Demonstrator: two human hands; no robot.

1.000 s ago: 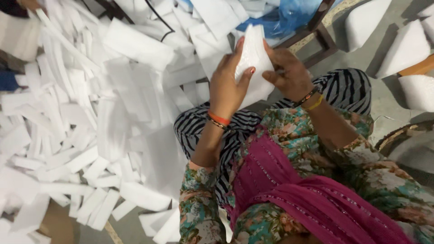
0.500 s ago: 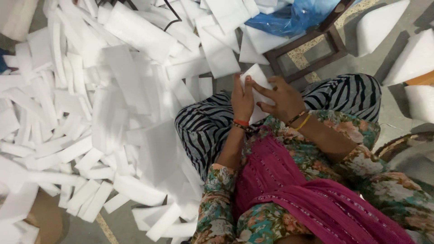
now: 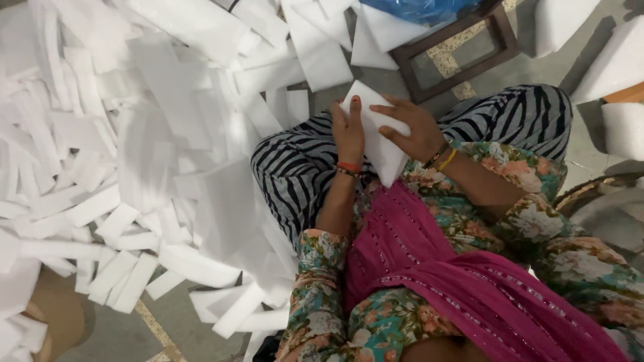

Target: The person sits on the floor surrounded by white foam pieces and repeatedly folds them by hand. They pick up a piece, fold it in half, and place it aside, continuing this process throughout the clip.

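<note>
Fingers (image 3: 386, 110) of the right hand (image 3: 414, 127) lie spread flat on a white foam sheet (image 3: 378, 144); the left hand (image 3: 349, 131) grips the sheet's left edge, thumb on top. The sheet rests tilted on the lap, over the striped trousers (image 3: 295, 167). Loose white foam strips (image 3: 114, 167) cover the floor (image 3: 161, 328) at left; a dark wooden frame (image 3: 456, 57) lies beyond the knees.
</note>
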